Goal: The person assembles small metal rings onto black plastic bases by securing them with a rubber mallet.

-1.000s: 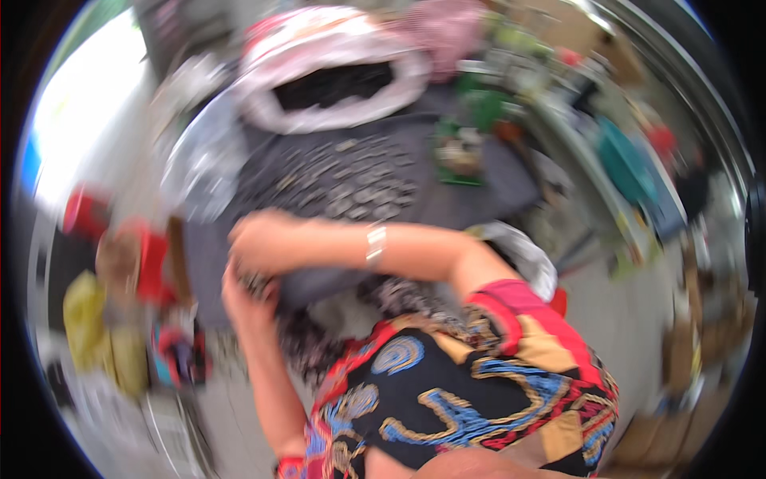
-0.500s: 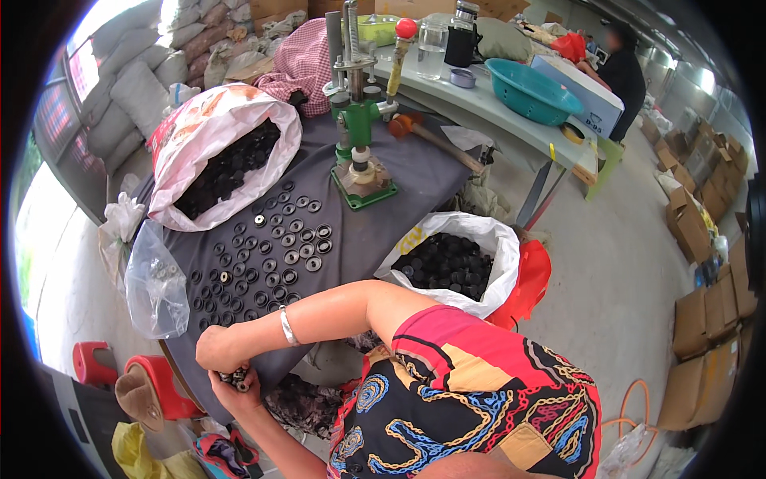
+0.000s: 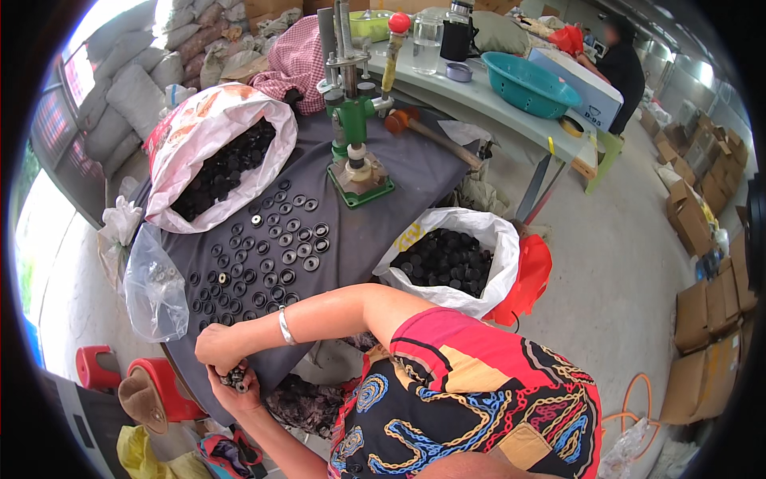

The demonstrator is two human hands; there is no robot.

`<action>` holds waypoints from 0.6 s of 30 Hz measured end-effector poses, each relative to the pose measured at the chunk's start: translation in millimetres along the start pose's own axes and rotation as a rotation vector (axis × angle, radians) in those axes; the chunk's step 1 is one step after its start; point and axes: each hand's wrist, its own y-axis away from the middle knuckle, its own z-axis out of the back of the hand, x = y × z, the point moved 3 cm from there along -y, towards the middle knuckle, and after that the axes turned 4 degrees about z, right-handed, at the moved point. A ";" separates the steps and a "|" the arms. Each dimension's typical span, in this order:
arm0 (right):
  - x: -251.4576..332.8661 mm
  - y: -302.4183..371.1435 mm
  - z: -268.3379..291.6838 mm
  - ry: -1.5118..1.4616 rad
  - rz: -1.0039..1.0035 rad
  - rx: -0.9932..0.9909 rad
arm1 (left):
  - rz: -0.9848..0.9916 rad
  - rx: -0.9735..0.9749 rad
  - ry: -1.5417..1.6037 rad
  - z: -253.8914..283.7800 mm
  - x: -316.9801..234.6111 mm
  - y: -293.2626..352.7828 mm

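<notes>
My left hand [image 3: 246, 396] is cupped closed round a cluster of small metal ring-shaped parts [image 3: 234, 378], near the table's front edge. Just above it, my right hand [image 3: 217, 348] is curled with its fingers pointing down, beside the left hand. The back of the right hand hides its fingertips, and I cannot make out what they hold. Beyond both hands, several round black pieces [image 3: 263, 267] with ringed centres lie spread over the dark cloth [image 3: 343, 255]. A few have pale metal centres. A clear plastic bag [image 3: 155, 295] with small metal parts hangs at the table's left edge.
A green hand press [image 3: 357, 148] stands on the cloth, with a hammer [image 3: 435, 136] to its right. White sacks of black discs sit left [image 3: 171, 188] and right [image 3: 503, 267]. Red stools [image 3: 163, 391] stand at lower left. A person [image 3: 622, 68] is at the far right.
The view has shifted slightly. Both hands stay together in nearly the same place, and the metal parts in my left hand show a little more.
</notes>
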 end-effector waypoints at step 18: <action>-75.0 43.7 82.3 -0.038 -0.062 -0.512 | 0.052 -0.048 0.209 -5.0 5.2 -2.5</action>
